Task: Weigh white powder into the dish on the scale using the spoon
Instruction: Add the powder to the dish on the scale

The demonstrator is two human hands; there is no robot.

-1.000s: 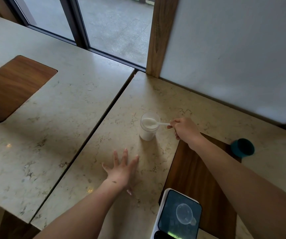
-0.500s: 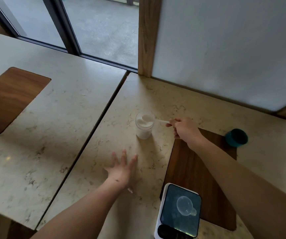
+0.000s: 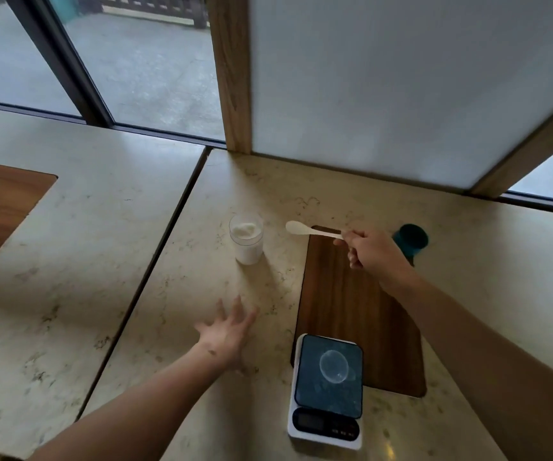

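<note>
A clear jar [image 3: 247, 242] full of white powder stands open on the marble counter. My right hand [image 3: 373, 252] pinches the handle of a white plastic spoon [image 3: 308, 229], whose bowl hovers to the right of the jar, clear of its rim. I cannot tell how much powder the spoon carries. A small clear dish [image 3: 334, 366] sits on the dark platform of a white scale [image 3: 326, 392] near the front edge. My left hand [image 3: 228, 331] rests flat on the counter, fingers spread, left of the scale and in front of the jar.
A teal lid or cup [image 3: 411, 241] sits behind my right hand. The scale overlaps a wooden inlay [image 3: 351, 307] in the counter. A seam [image 3: 148, 277] splits the two counter slabs at left. A white panel [image 3: 385, 94] with wooden posts rises at the back.
My right hand has lifted the spoon out of the jar and drawn it to the right. The left hand stays flat. The camera has tilted, showing the whole scale.
</note>
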